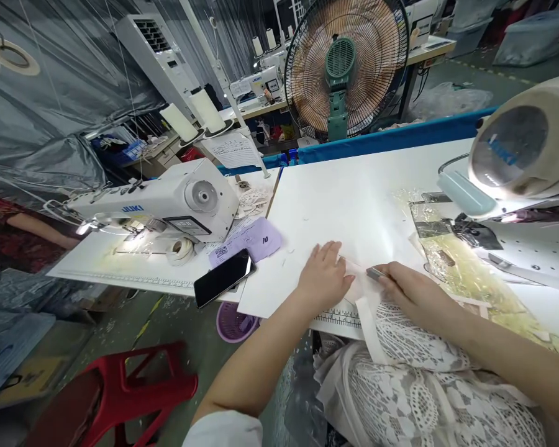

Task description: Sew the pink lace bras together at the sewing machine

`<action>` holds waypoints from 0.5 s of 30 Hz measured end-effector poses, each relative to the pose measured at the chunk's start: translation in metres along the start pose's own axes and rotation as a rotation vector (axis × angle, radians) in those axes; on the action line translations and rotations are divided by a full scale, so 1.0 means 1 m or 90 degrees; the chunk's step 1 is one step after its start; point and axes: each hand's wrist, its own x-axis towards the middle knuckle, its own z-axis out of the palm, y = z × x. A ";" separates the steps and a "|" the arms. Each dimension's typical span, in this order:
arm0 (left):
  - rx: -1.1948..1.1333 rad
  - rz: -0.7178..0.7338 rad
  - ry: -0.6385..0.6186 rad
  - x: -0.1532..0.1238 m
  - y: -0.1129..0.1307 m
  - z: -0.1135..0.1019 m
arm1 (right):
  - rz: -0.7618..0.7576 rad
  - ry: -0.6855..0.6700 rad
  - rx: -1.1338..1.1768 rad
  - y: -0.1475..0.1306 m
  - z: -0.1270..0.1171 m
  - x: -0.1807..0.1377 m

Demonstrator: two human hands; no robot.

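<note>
My left hand (325,273) lies flat on the white table (354,198), fingers stretched out, pressing a thin white fabric strip (370,316) that hangs over the table's front edge. My right hand (412,292) is closed round a small metal tool (375,272), whose tip touches the strip just right of my left fingers. White lace fabric (414,385) is heaped in my lap below both hands. The sewing machine head (517,149) stands at the right, its needle area (470,233) lit over a shiny yellowish sheet.
A second white sewing machine (168,198) stands on the left table with a black phone (223,278), purple paper (256,239) and a tape roll (181,249). A large fan (347,62) stands behind. A red stool (116,391) and purple basket (235,323) are below. Another person's arm (37,230) is at far left.
</note>
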 end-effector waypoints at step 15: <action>-0.092 -0.003 0.006 -0.022 0.032 0.017 | -0.048 -0.025 -0.344 -0.006 0.002 0.038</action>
